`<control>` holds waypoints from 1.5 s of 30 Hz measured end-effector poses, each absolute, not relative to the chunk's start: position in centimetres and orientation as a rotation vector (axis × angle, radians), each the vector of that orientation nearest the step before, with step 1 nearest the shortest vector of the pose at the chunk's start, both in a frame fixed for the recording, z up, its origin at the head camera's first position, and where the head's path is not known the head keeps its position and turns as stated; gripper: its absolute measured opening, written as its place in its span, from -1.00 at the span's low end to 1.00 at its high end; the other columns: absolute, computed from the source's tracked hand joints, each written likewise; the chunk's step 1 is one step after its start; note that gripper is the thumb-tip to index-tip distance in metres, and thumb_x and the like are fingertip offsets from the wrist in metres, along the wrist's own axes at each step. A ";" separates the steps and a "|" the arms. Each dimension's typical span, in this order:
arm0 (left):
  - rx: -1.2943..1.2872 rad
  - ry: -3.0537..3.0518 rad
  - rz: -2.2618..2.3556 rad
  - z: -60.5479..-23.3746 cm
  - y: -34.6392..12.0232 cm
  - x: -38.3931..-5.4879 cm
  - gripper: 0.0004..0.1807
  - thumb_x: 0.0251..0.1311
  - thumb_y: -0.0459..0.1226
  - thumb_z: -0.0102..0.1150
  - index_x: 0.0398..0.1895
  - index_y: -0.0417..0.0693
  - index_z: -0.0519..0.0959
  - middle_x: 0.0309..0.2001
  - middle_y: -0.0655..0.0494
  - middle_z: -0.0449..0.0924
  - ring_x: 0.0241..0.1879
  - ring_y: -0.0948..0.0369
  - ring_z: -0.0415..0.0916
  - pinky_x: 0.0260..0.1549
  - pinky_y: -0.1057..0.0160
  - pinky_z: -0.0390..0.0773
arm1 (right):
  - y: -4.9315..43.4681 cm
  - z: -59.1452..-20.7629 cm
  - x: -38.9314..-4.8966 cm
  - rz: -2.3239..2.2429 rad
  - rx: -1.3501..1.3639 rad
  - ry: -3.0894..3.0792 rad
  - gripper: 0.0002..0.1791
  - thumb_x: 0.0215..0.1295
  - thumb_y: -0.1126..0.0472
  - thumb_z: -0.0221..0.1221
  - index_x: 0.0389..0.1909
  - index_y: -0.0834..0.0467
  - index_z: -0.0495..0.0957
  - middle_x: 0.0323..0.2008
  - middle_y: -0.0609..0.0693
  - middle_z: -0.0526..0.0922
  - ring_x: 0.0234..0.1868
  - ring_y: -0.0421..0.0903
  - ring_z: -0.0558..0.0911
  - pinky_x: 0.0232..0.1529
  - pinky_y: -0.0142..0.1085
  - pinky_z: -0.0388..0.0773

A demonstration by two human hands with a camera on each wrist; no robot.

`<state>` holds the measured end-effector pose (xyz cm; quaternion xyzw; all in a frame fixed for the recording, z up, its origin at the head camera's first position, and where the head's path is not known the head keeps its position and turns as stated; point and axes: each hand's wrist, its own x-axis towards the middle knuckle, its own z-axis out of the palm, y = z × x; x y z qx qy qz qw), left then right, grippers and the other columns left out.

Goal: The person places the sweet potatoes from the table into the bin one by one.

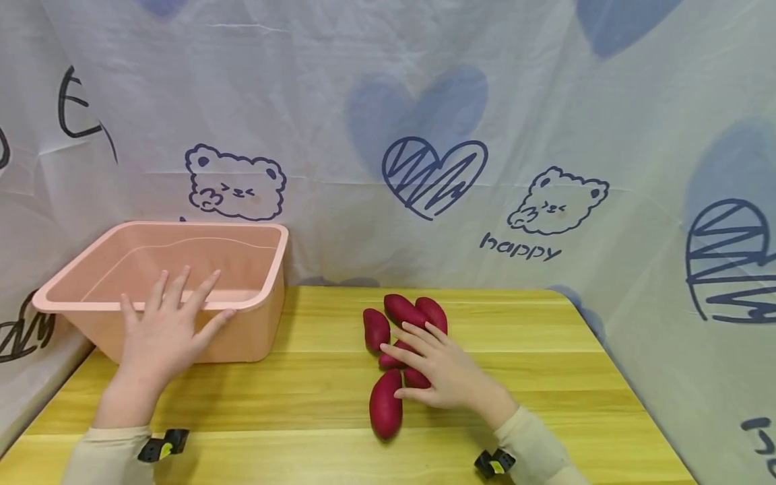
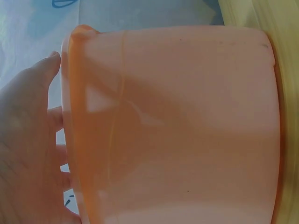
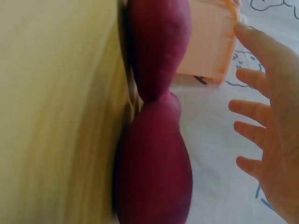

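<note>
My left hand [image 1: 160, 337] is spread flat over the near rim of a pink plastic basin [image 1: 267, 330], fingers straight and pointing into it. In the left wrist view the thumb and fingertips sit right at the basin's rim [image 2: 74, 121]. Several dark red sweet potatoes [image 1: 386, 404] lie in a loose group on the table. Over the right part of that group hovers my right hand [image 1: 451, 377], fingers extended and apart, holding nothing. The right wrist view shows a gap between this hand [image 3: 280, 112] and the sweet potatoes [image 3: 154, 168]. Some of them are partly hidden beneath the hand.
The wooden table [image 1: 533, 404] has a yellow striped grain. Behind and beside it hangs a pale cloth [image 1: 339, 222] with bears, hearts and lettering. The basin stands at the table's back left, close to the cloth.
</note>
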<state>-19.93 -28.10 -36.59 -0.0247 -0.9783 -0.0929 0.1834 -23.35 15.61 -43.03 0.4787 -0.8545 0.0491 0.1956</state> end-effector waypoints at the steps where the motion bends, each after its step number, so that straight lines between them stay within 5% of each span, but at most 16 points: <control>1: -0.067 -2.760 -0.257 -36.6 -28.2 -20.0 -0.21 0.31 0.33 -0.22 0.55 0.41 -0.09 0.55 -0.23 -0.15 0.52 -0.29 -0.32 0.20 -0.58 -0.56 | 15.5 -43.2 -23.3 0.136 1.356 -2.393 -0.24 0.27 -0.43 -0.02 0.42 -0.18 0.28 0.39 -0.02 0.39 0.47 0.04 0.27 0.42 0.12 0.20; 13: -0.073 -2.773 -0.267 -37.0 -28.4 -20.2 -0.23 0.31 0.34 -0.22 0.54 0.46 -0.06 0.52 -0.25 -0.03 0.50 -0.30 -0.21 0.21 -0.54 -0.64 | 14.4 -44.5 -21.9 0.138 1.502 -2.481 -0.20 0.27 -0.46 -0.07 0.45 -0.18 0.21 0.43 -0.06 0.33 0.49 -0.01 0.24 0.45 0.06 0.19; 22: -0.076 -2.766 -0.284 -37.2 -28.4 -20.3 -0.23 0.30 0.34 -0.21 0.53 0.46 -0.04 0.51 -0.24 0.01 0.48 -0.30 -0.17 0.21 -0.51 -0.70 | 14.1 -45.0 -21.4 0.156 1.595 -2.510 -0.10 0.14 -0.48 0.09 0.46 -0.20 0.19 0.39 -0.04 0.39 0.46 -0.03 0.29 0.45 -0.02 0.24; 31: -0.071 -2.764 -0.282 -37.2 -28.5 -20.3 -0.23 0.30 0.34 -0.20 0.53 0.48 -0.05 0.50 -0.25 0.04 0.45 -0.31 -0.11 0.21 -0.50 -0.71 | 13.7 -44.9 -21.1 0.144 1.612 -2.563 -0.07 0.05 -0.32 0.31 0.45 -0.20 0.21 0.39 -0.05 0.39 0.46 -0.05 0.29 0.44 -0.05 0.25; 45: -0.071 -2.760 -0.281 -37.3 -28.5 -20.0 -0.23 0.30 0.33 -0.19 0.53 0.49 -0.06 0.49 -0.24 0.06 0.43 -0.32 -0.05 0.21 -0.48 -0.73 | 13.5 -45.5 -21.1 0.032 1.611 -2.539 -0.15 0.07 0.07 0.35 0.43 -0.22 0.25 0.35 -0.05 0.44 0.42 -0.03 0.36 0.42 -0.07 0.29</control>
